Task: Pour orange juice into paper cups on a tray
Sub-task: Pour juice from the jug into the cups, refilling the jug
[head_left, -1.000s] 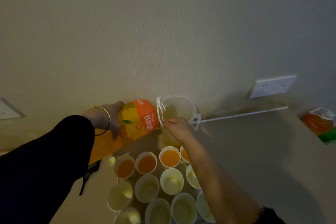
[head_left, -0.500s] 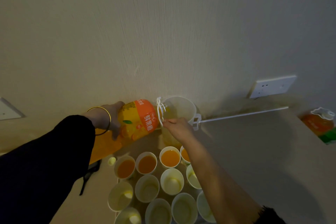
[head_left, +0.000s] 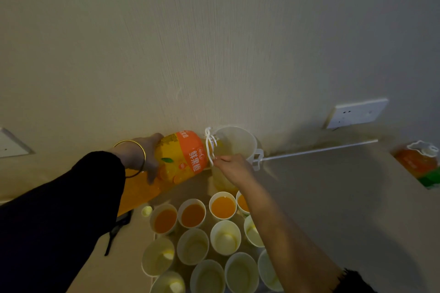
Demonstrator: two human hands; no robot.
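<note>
Your left hand (head_left: 142, 157) wraps the fat lower end of the juice bottle (head_left: 183, 157), fingers over the top and thumb underneath, a gold bangle (head_left: 140, 157) on the wrist. The bottle lies tipped on its side near the back edge of the tabletop (head_left: 333, 197), neck pointing right into the clear pitcher (head_left: 235, 145) that stands against the wall. Your right hand (head_left: 232, 167) is just right of the neck, fingertips pinching the white carry loop (head_left: 209, 145), with the forearm crossing over the cups.

The paper cups (head_left: 225, 236) stand packed together in front of the bottle and pitcher, toward the near edge. The four in the back row, closest to your hands, hold orange juice; the rows nearer you look pale inside.

A small bottle cap (head_left: 146, 210) sits just left of the cups. A thin white rod (head_left: 319, 150) runs right from the pitcher, and a second bottle (head_left: 416, 164) stands at the right edge.
</note>
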